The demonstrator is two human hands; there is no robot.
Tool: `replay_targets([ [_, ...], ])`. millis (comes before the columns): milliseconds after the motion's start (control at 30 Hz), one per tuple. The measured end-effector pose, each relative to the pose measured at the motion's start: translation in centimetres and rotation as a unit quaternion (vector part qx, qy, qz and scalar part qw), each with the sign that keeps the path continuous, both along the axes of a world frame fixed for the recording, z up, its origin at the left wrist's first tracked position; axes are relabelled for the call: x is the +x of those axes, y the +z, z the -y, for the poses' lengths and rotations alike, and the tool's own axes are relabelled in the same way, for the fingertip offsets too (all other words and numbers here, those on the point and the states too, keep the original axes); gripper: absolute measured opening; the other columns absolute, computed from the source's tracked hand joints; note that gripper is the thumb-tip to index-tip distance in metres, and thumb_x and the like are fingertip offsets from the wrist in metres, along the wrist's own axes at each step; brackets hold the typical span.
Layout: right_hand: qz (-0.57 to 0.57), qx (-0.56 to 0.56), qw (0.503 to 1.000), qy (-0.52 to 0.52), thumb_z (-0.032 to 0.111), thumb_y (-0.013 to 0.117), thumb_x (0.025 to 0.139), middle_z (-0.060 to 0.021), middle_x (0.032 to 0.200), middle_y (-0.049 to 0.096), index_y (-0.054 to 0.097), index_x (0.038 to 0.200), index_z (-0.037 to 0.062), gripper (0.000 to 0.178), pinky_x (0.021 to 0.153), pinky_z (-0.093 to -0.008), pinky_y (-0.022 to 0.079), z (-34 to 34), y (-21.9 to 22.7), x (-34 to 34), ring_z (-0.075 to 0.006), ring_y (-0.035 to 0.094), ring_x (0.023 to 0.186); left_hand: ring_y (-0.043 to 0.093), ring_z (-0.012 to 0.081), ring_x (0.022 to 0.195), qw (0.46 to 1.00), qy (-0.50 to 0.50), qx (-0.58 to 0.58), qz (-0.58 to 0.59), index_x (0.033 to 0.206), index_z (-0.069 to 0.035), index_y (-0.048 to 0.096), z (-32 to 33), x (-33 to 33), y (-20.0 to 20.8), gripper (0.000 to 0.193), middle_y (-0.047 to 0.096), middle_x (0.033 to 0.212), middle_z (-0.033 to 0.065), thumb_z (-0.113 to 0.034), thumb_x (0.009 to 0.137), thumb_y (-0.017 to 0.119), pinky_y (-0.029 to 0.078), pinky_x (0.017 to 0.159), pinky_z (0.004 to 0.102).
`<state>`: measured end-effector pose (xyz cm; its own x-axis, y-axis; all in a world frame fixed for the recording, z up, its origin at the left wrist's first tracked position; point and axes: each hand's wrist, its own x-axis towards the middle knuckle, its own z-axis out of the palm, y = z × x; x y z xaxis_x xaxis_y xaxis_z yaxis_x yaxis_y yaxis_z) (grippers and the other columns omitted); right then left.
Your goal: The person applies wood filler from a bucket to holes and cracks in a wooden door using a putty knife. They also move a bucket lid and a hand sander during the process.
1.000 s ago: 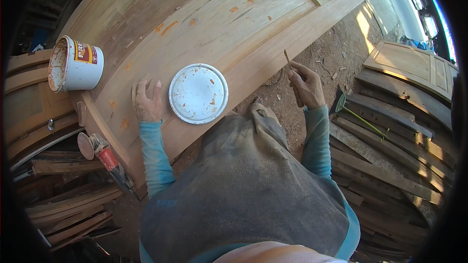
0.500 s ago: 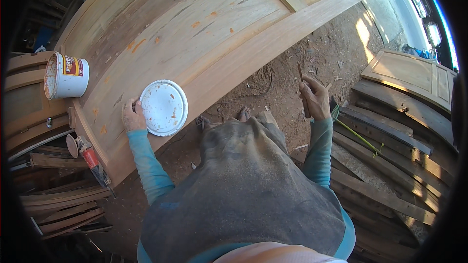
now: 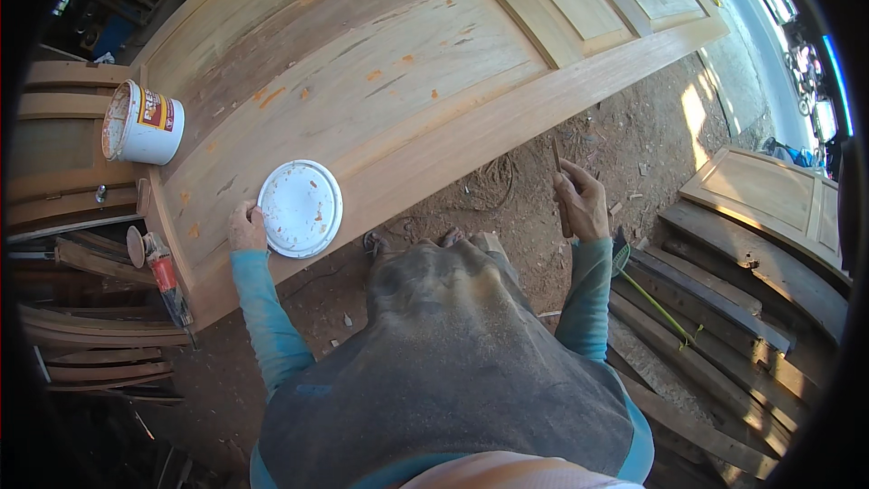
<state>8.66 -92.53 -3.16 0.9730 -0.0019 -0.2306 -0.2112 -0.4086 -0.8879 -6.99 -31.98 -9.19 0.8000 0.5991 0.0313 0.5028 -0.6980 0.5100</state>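
Observation:
My left hand (image 3: 246, 226) grips the left rim of a round white plastic lid (image 3: 301, 208), spotted with orange filler. The lid is above the near edge of a large pale wooden door panel (image 3: 398, 118) that bears orange filler patches. Over the bare ground to the right, my right hand (image 3: 582, 204) is closed around a thin, flat brown tool (image 3: 557, 158), held upright. Its exact kind is hard to make out, as I see it nearly edge-on. On the door's left end stands a white plastic bucket (image 3: 158, 131), smeared with orange inside.
A red and grey power grinder (image 3: 167, 285) lies by the door's left end. Stacked dark planks (image 3: 715, 308) fill the right side, with a smaller wooden panel (image 3: 765, 190) beyond them. A green stem with a leaf (image 3: 647, 294) rests on the planks. Wood shavings litter the dirt floor (image 3: 634, 140).
The whole view has shifted slightly. My left hand and the lid sit a little lower against the door. Both hands keep their holds.

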Motion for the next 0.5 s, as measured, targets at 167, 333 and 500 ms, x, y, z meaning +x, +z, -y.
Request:
replay_targets([
  [167,-0.040,-0.024,0.998,0.037,0.030,0.067,0.099,-0.0185,0.106,0.076,0.063,0.139,-0.0025,0.052,0.083,-0.0359,0.057,-1.0,-0.3,1.2,-0.0201,0.071,0.089,0.071,0.0292,0.091,0.996,0.017,0.081,0.019,0.112,0.002,0.069,1.2,-2.3,-0.3,0.021,0.073,0.101,0.0177,-0.009,0.096,0.062,0.056,0.084,0.0418],
  [333,-0.055,-0.029,0.997,0.049,0.029,0.066,0.099,-0.0179,0.108,0.076,0.063,0.139,-0.0038,0.052,0.082,-0.0353,0.057,-2.1,-0.5,1.3,-0.0193,0.070,0.088,0.072,0.0274,0.090,0.998,0.040,-0.021,0.040,0.115,0.001,0.068,1.6,-2.9,1.2,0.021,0.074,0.099,0.0166,-0.007,0.097,0.061,0.057,0.083,0.0411],
  [500,-0.023,-0.019,0.999,0.030,0.030,0.069,0.099,-0.0066,0.092,0.069,0.065,0.136,-0.0034,0.050,0.075,-0.0306,0.055,-3.6,-0.1,1.1,-0.0133,0.065,0.080,0.072,0.0273,0.092,0.998,0.039,-0.028,0.039,0.116,0.002,0.068,0.0,-2.4,3.2,0.022,0.074,0.100,0.0172,-0.006,0.097,0.060,0.057,0.084,0.0402],
])
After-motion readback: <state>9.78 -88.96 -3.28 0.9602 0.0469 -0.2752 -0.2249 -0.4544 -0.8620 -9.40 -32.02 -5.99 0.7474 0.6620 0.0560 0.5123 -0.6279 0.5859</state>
